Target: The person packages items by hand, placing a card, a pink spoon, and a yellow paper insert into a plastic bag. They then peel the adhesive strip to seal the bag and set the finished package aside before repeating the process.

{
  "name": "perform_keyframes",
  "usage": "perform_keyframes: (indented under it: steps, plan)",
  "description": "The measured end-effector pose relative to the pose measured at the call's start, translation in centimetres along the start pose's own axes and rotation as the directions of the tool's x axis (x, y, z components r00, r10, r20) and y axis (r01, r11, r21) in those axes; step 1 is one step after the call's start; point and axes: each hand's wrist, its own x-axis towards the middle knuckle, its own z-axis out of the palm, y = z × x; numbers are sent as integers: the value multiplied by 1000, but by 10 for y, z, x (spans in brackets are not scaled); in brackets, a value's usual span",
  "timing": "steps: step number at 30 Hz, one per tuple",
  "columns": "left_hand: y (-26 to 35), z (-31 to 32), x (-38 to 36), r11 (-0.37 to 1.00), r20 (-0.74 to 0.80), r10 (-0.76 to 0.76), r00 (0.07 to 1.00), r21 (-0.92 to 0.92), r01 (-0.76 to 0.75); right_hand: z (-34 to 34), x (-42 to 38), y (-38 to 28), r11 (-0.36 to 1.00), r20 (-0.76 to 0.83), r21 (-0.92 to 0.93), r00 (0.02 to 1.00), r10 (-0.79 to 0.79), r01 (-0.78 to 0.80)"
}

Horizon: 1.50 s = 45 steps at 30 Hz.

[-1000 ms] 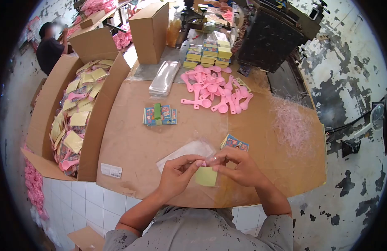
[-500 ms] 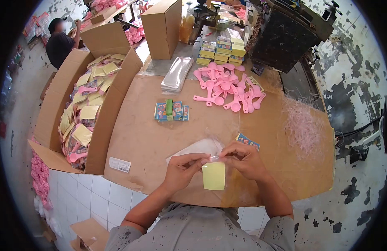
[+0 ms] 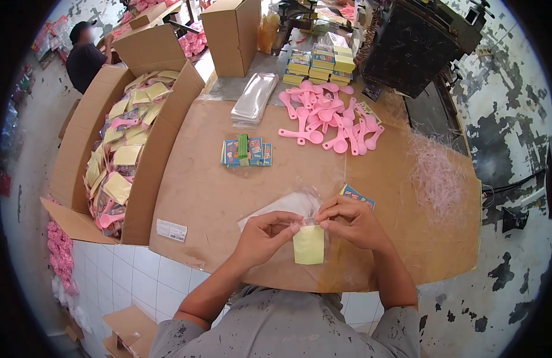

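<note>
Centrally, yellow card in clear bag [image 3: 308, 244], hanging below both pinching hands [image 3: 304, 230].

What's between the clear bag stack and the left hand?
From the clear bag stack towards the left hand: green-strapped card bundle, bare cardboard, then a translucent sheet by the fingers. Head view.

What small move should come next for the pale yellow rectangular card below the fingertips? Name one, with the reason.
Probably press the thin clear plastic film flat between the fingers: the left hand and right hand pinch it from both sides, just above the pale yellow rectangular card. Whether it is sealed cannot be seen.
</note>
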Motion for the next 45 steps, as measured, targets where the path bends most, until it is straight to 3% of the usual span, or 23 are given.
perform_keyframes:
  steps: [3, 6, 9, 12, 14, 16, 19, 22, 23, 24, 27, 28, 29, 30, 31, 34, 37, 45]
  plan:
    - [-4, -1, 1, 999, 14, -42, 999, -23, 43, -3, 0, 5, 1000, 25, 16, 1000, -3, 2]
    - [-6, -1, 2, 998, 5, -49, 999, -24, 49, 2, -1, 17, 953, -17, 270, 989, 148, -138]
    - [-8, -3, 1, 999, -17, -31, 999, -43, 31, 5, -2, 0, 978, 23, 181, 995, 98, -101]
    - [2, 5, 1, 991, -98, 15, 995, -131, -28, 2, -8, 15, 972, 130, 110, 972, 195, -210]
    - [6, 10, 0, 992, -126, 64, 990, -104, -78, 4, -11, 16, 975, 88, 105, 979, 185, -194]
    - [6, 11, -1, 991, -104, 131, 986, 26, -129, 4, -10, 12, 981, 63, 135, 989, 131, -138]
    - [-7, -19, -4, 984, 184, -135, 974, 136, 111, 3, -11, -6, 987, 28, 157, 999, 25, -29]
    - [8, -41, -11, 1000, -163, 2, 987, -22, -6, -15, -13, -10, 1000, -53, -15, 999, 3, -4]
    - [16, -49, -8, 934, -355, 237, 904, -172, -312, -23, -18, -6, 996, -91, -91, 996, 15, -24]
    - [24, -54, -4, 761, -562, 391, 729, -248, -599, -30, -23, -3, 985, -128, -162, 991, 29, -50]
    - [64, -40, 4, 678, -610, 468, 639, -216, -702, -43, -28, -3, 907, -300, -402, 954, -5, -122]
    - [53, -45, 3, 798, -487, 481, 729, -101, -594, -49, -32, 2, 850, -324, -507, 946, -34, -143]
    - [49, -40, 4, 887, -375, 461, 804, 177, -427, -54, -37, 11, 780, -345, -604, 936, -68, -166]
    - [45, -29, 7, 857, -280, 396, 875, 456, -242, -56, -39, 17, 698, -364, -689, 926, -104, -193]
    - [41, -20, 10, 712, -213, 291, 933, 699, -62, -56, -40, 19, 702, -362, -681, 929, -73, -210]
    - [8, -8, 24, 324, -86, 391, 916, 945, -50, -59, -43, 22, 728, -366, -638, 930, 1, -252]
    - [-3, -15, 29, 328, -62, 461, 885, 939, -105, -61, -41, 23, 788, -389, -559, 921, 25, -257]
    - [-13, -22, 30, 509, -120, 417, 901, 852, -123, -58, -37, 20, 827, -424, -524, 905, -48, -201]
